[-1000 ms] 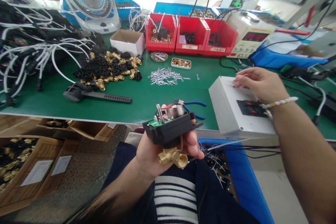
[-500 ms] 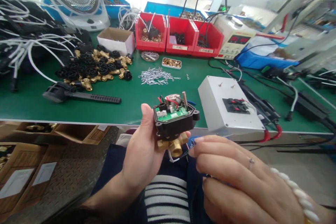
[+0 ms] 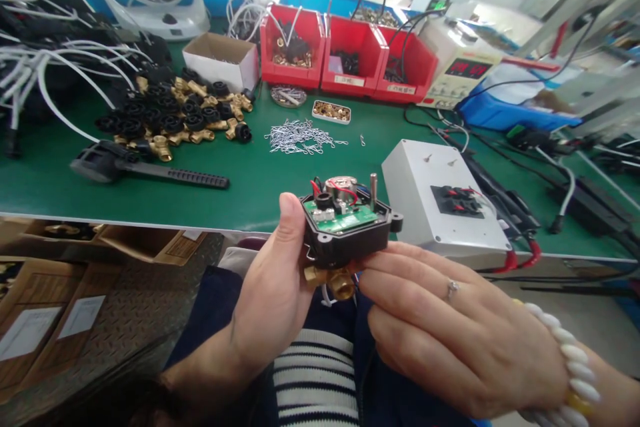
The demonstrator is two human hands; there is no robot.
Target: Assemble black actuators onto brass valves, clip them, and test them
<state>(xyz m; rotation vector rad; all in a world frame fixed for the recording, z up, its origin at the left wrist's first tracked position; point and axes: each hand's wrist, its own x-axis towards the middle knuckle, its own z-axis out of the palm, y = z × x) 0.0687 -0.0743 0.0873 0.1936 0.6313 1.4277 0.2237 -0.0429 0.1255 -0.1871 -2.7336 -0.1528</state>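
My left hand [image 3: 273, 280] holds a motorized valve, its thumb up along the left side of the black housing [image 3: 345, 243]. The lidless housing shows a green circuit board [image 3: 345, 217], red and black wires, a round silver motor [image 3: 341, 187] and an upright metal pin [image 3: 373, 192]. Underneath sits the brass valve body [image 3: 343, 284], partly covered by my fingers. My right hand [image 3: 440, 320] is closed against the valve's lower right side, fingers together; its thumb and fingertips are partly hidden. A bit of white cable [image 3: 327, 295] shows below the brass.
On the green bench [image 3: 260, 203] lie metal clips [image 3: 300, 137], brass fittings with black caps [image 3: 190, 113] and a black strap-like part [image 3: 165, 173]. A grey switch box [image 3: 425, 180] stands right. Red bins [image 3: 350, 73], a fan [image 3: 170, 20] and a power supply [image 3: 457, 67] stand behind.
My right hand has moved in from the lower right and now meets the valve's underside. The valve has shifted slightly right in view and turned a little.
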